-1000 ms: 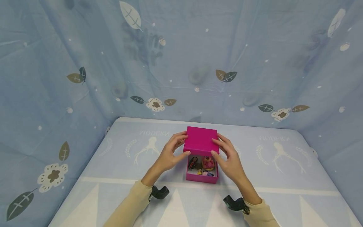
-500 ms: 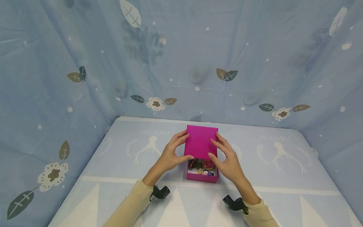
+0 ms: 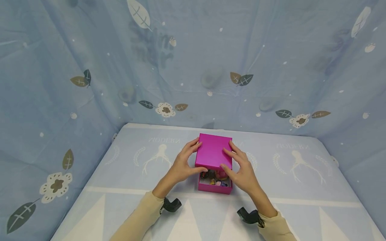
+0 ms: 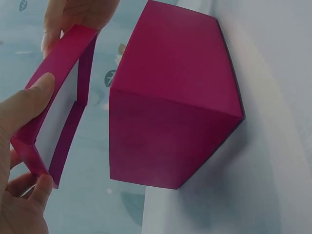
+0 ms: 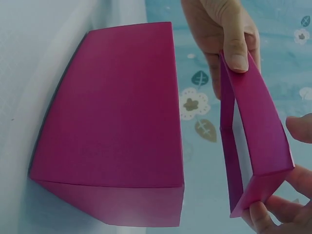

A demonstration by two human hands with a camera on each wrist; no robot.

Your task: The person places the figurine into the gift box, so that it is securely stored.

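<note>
A magenta box lid (image 3: 214, 150) hangs over the back part of a magenta box (image 3: 214, 189), tilted and apart from it. My left hand (image 3: 182, 164) holds the lid's left side, its thumb near the front edge. On the opposite side my right hand (image 3: 243, 169) grips the lid, fingertips along the right edge. Below the lid, small toy figures show in the box, among them a pink one (image 3: 221, 174) and a yellow one (image 3: 212, 181); the lid hides the rest. In the left wrist view the lid (image 4: 61, 97) has a white inside and a gap separates it from the box (image 4: 170, 97).
The box stands on a table with a pale blue and white patterned cloth (image 3: 120, 214). Behind it hangs a blue curtain (image 3: 193, 60) with leaves and flowers. Dark wrist cameras (image 3: 172, 205) sit on both forearms.
The lid was further back and lower-angled, then tipped so its top faced me more; now it has levelled slightly, covering more of the figures than at first. Both hands moved with it.
</note>
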